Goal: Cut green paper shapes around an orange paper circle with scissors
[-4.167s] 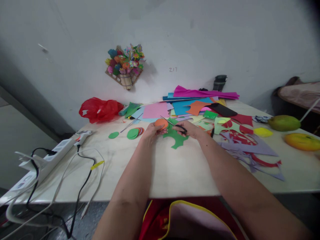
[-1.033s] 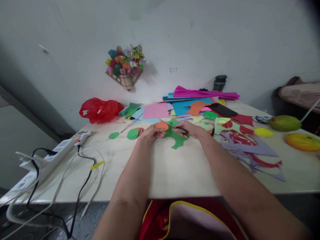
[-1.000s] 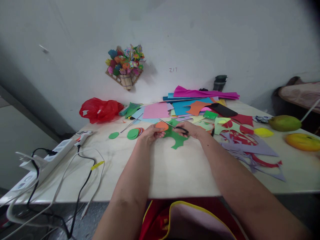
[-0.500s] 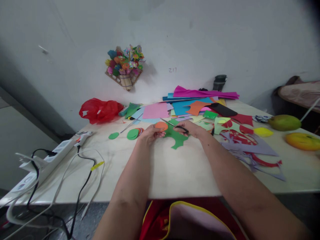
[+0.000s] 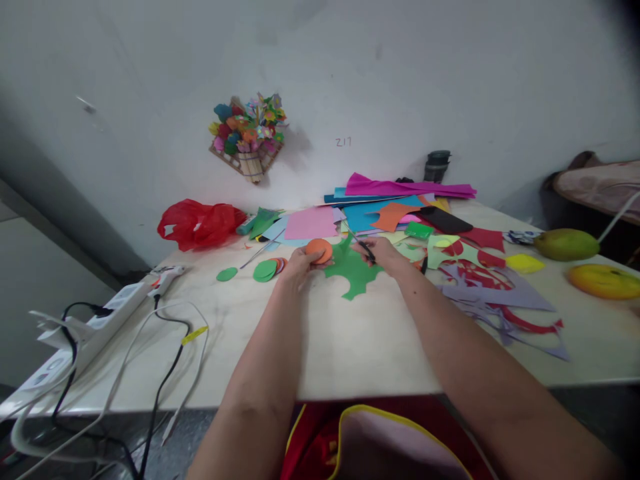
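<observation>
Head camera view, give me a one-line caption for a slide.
Left hand holds an orange paper circle; right hand holds scissors.

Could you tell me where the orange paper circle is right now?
The left hand holds the orange circle at table centre, just left of the green sheet.

Orange disc point(image 5: 319, 250), green scrap point(image 5: 353, 272): matt paper. Scissors point(image 5: 364, 247): thin metal blades, black plastic handles. Table point(image 5: 350, 333), centre frame: pale, smooth, faint sheen. Red bag point(image 5: 199, 221), left of centre: glossy crinkled plastic. Power strip point(image 5: 95, 327), lower left: white plastic.
</observation>
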A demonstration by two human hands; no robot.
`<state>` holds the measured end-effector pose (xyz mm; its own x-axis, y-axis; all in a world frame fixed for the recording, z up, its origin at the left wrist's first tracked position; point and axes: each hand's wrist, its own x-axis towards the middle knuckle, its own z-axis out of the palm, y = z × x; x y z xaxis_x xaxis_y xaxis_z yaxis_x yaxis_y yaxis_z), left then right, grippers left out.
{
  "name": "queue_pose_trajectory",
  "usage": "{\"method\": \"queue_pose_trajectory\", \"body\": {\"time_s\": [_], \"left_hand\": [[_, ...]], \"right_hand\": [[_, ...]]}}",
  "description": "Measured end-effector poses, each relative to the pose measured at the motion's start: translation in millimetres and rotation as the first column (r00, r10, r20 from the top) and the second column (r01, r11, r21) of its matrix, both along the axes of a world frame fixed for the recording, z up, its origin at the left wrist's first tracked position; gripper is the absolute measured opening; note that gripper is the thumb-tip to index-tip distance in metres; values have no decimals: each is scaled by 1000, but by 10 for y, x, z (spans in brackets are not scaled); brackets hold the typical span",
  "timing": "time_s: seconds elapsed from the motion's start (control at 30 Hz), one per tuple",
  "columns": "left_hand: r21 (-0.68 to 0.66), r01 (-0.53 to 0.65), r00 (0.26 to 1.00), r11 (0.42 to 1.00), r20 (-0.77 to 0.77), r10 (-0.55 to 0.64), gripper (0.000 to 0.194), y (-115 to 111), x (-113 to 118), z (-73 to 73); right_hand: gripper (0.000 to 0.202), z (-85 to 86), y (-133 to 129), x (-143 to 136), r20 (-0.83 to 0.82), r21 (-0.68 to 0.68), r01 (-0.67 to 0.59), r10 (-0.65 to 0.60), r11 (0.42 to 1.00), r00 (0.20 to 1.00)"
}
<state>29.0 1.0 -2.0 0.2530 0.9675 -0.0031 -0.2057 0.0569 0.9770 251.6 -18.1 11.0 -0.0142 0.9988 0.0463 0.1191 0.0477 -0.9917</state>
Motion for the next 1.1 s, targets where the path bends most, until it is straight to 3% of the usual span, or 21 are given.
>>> {"method": "queue_pose_trajectory", "body": {"time_s": [0.17, 0.27, 0.33, 0.4, 0.57, 0.73, 0.8, 0.9, 1.0, 1.1], "left_hand": [[-5, -38, 998, 999, 54, 38, 17, -10, 17, 40], [10, -44, 997, 999, 59, 43, 21, 2, 19, 26], [29, -51, 997, 998, 60, 49, 24, 9, 25, 14], [34, -59, 997, 998, 44, 58, 26, 11, 33, 12], [33, -82, 996, 996, -27, 83, 27, -6, 47, 43], [25, -103, 992, 994, -68, 104, 32, -20, 43, 67], [26, -120, 990, 992, -71, 122, 33, -19, 43, 68], [30, -159, 984, 987, -75, 161, 34, -12, 48, 62], [37, -191, 979, 981, -72, 193, 34, 1, 54, 47], [43, -214, 975, 976, -56, 216, 35, 12, 61, 24]], "right_hand": [[12, -35, 90, 31, -40, 39, 227, -226, 973, 973], [16, -80, 154, 102, -70, 67, 450, -445, 891, 893], [20, -109, 187, 151, -95, 64, 536, -529, 842, 843], [22, -133, 209, 176, -86, 45, 552, -547, 832, 832], [16, -178, 235, 139, -66, 26, 464, -462, 885, 885], [26, -176, 188, 128, 175, 102, 401, -413, 910, 894], [30, -141, 134, 125, 372, 116, 385, -399, 916, 838], [35, -79, 52, 95, 643, 205, 374, -413, 904, 645], [39, -37, 12, 54, 791, 238, 321, -375, 917, 484], [43, -20, 17, 47, 865, 205, 330, -328, 921, 379]]}}
